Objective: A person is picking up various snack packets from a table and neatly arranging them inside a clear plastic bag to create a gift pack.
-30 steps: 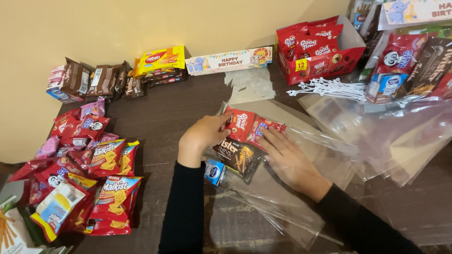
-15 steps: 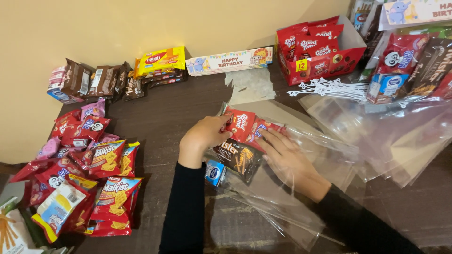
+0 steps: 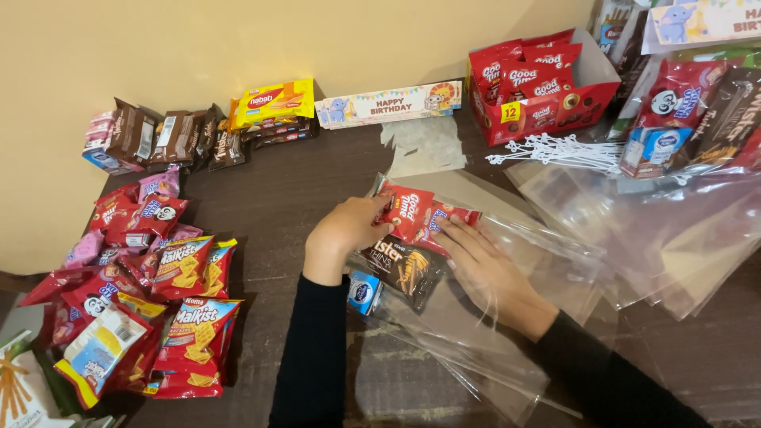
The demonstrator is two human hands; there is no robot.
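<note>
Dark table against a cream wall: left hand (image 3: 345,234) grips the red snack packet (image 3: 406,212) at its near end, long axis running rightward into the clear bag (image 3: 507,261), which the flat, open right hand (image 3: 487,265) presses down.

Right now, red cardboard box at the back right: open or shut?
Open. The red box has its top flaps up, and red snack packets show standing inside above its front wall.

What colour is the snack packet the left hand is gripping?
Red, with white lettering: the snack packet in the left hand, seen in the head view.
</note>
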